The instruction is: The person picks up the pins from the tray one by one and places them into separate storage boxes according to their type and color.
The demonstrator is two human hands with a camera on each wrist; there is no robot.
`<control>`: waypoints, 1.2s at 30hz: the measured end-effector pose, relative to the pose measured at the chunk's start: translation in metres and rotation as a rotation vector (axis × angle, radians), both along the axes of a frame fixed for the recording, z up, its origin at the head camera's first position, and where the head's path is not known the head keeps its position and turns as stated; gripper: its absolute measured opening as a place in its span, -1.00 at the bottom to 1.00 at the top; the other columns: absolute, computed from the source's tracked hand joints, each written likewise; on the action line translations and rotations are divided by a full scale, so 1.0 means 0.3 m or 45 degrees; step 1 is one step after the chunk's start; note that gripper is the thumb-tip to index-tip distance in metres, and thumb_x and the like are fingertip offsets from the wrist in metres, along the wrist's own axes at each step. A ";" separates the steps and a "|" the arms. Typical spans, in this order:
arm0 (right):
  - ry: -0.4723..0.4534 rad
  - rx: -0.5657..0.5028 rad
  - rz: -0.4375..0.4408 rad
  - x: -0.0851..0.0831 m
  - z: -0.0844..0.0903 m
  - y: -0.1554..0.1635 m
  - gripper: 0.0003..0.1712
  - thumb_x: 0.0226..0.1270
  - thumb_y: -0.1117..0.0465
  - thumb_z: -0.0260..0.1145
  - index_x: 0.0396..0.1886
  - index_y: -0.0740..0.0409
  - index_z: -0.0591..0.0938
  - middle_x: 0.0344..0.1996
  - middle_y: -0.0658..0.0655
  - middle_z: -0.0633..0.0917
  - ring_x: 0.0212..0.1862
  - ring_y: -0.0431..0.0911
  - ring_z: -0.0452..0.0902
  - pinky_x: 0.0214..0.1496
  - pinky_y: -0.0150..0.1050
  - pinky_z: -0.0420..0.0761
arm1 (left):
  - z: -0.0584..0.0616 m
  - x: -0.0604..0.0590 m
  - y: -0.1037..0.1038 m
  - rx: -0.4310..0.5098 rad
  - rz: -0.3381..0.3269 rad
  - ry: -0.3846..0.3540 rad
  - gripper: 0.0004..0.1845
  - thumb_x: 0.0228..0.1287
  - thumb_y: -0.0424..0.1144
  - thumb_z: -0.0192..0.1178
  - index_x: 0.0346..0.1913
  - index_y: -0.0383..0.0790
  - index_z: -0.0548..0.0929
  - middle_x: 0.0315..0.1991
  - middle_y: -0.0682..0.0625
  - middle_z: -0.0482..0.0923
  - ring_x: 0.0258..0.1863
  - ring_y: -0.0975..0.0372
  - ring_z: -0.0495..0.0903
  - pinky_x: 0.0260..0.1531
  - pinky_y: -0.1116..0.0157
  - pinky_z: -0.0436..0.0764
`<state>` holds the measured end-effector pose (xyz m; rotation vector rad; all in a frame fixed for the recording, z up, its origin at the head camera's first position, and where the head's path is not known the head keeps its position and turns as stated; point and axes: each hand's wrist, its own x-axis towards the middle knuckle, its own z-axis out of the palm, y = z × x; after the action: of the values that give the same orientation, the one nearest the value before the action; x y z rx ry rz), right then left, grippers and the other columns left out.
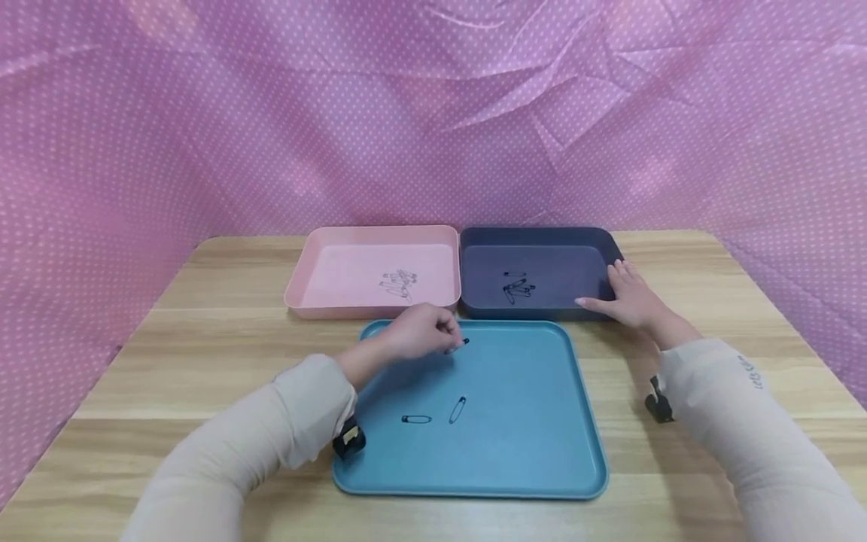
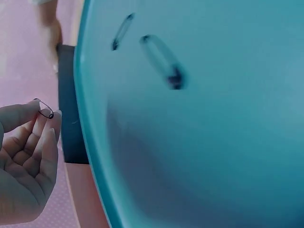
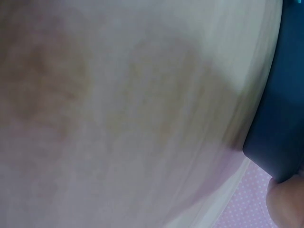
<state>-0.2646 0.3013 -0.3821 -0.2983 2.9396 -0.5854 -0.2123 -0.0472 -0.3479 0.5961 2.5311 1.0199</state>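
Note:
My left hand hovers over the far edge of the teal tray and pinches a black safety pin between thumb and fingertips; the left wrist view shows that safety pin at my fingertips. Two more safety pins lie on the teal tray. My right hand rests with straight fingers on the near right corner of the dark blue tray, which holds several pins. The pink tray holds several pins too.
All three trays sit on a wooden table. A pink dotted cloth hangs behind and at both sides. The right wrist view shows blurred table wood and the dark tray's corner.

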 end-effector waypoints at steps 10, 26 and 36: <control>-0.021 -0.011 -0.011 -0.001 -0.023 0.000 0.20 0.04 -0.37 0.00 0.23 0.53 -0.22 0.23 0.47 -0.28 0.25 0.19 -0.54 0.20 0.12 -0.33 | 0.006 -0.100 0.088 0.141 0.168 0.031 -0.86 0.15 -0.23 0.11 -0.37 -0.23 0.61 -0.43 0.00 0.56 -0.45 0.24 0.49 -0.46 0.36 0.48; -0.006 -0.008 -0.020 0.000 -0.014 0.010 0.18 0.05 -0.35 0.01 0.23 0.54 -0.21 0.23 0.47 -0.26 0.26 0.17 -0.54 0.20 0.11 -0.33 | -0.046 -0.257 0.225 0.373 0.382 -0.087 -0.87 0.13 -0.26 0.13 -0.36 -0.27 0.61 -0.44 0.00 0.55 -0.44 0.25 0.55 -0.38 0.38 0.53; -0.008 -0.005 -0.022 -0.006 -0.008 0.002 0.19 0.05 -0.36 0.00 0.23 0.52 -0.22 0.24 0.45 -0.29 0.26 0.17 -0.54 0.20 0.10 -0.33 | -0.061 -0.326 0.274 0.365 0.477 -0.062 -0.89 0.12 -0.27 0.13 -0.41 -0.21 0.62 -0.47 0.05 0.56 -0.49 0.27 0.52 -0.46 0.40 0.47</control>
<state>-0.2664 0.3018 -0.3846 -0.2714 2.9385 -0.5937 -0.3101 0.0349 -0.3663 0.1624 2.5257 1.5234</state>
